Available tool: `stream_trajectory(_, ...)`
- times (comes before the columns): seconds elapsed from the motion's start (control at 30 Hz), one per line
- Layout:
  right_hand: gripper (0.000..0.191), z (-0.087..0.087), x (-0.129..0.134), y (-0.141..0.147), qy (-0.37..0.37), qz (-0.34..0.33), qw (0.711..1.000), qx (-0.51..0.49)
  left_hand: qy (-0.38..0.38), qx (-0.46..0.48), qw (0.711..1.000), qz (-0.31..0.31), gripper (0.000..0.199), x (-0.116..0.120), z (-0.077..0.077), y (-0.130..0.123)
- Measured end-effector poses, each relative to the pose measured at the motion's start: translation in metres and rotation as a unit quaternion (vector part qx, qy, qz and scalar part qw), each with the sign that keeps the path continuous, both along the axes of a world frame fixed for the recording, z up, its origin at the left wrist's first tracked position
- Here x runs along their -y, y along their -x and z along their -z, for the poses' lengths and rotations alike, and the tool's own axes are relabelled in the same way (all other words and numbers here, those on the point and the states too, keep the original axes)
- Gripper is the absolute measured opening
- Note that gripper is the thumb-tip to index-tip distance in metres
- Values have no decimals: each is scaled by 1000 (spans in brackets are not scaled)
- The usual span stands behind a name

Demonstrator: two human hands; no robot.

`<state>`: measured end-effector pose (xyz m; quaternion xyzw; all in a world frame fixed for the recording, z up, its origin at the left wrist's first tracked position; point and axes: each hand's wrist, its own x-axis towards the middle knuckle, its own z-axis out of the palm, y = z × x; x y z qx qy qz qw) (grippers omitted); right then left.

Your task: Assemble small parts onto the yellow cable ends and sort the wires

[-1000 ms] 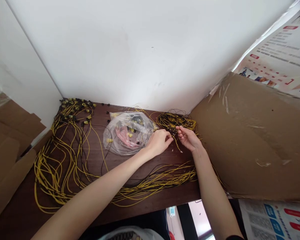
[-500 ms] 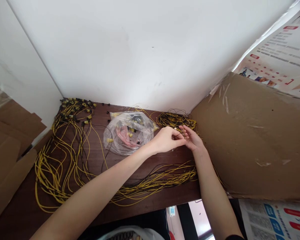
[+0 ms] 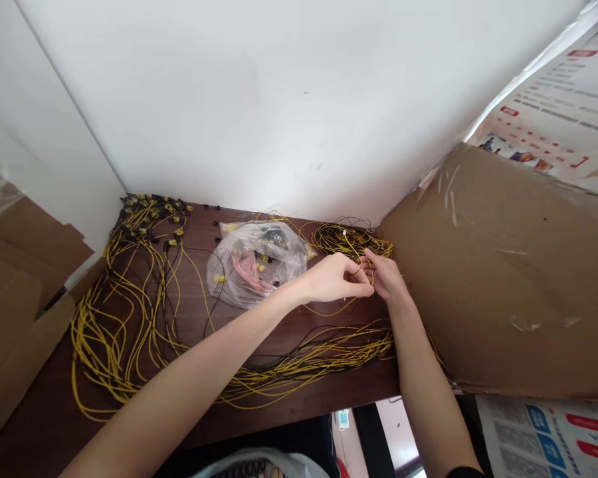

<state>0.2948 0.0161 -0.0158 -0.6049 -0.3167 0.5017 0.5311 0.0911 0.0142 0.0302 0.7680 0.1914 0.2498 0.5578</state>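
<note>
My left hand (image 3: 335,277) pinches a thin yellow wire (image 3: 349,244) between thumb and fingers. A small white tip shows at the wire's upper end. Close beside it on the right, my right hand (image 3: 385,277) has its thumb and fingertips closed on the same wire, partly hidden by the left fingers. Just behind both hands lies a coiled heap of yellow and black wires (image 3: 336,238). A clear plastic bag (image 3: 239,295) with small yellow and black parts and something pink in it sits left of my left hand.
A long bundle of yellow and black wires (image 3: 299,375) runs along the front of the brown table (image 3: 279,425). Its capped ends (image 3: 152,211) gather at the back left. Cardboard (image 3: 503,285) stands on the right, more cardboard (image 3: 20,279) on the left, a white wall (image 3: 279,99) behind.
The yellow wire now shows above my fingers, its white tip higher than before, and a loop of yellow wire has appeared below my left hand. Both hands have barely moved.
</note>
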Motion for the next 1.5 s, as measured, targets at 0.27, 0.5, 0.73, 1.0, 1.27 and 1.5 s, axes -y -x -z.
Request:
stream_trajectory(0.27,21,-8,3,0,-5,68,991,116,54,30,985,-158,17,-11,-3,5)
stream_trajectory(0.5,18,-8,3,2,-12,78,989,124,247,119,935,-226,12,-10,-10,7)
stream_trajectory(0.73,15,-15,9,-10,-23,58,993,97,385,258,854,-235,12,-21,-10,15)
stream_trajectory(1.0,27,-9,13,-19,3,-4,976,219,402,261,843,-245,11,-27,-1,16)
stream_trajectory(1.27,42,-10,14,-16,-99,100,934,330,219,132,924,-286,13,-20,-2,13)
stream_trajectory(1.5,20,-11,15,-10,-247,40,868,430,118,119,943,-289,14,-23,8,8)
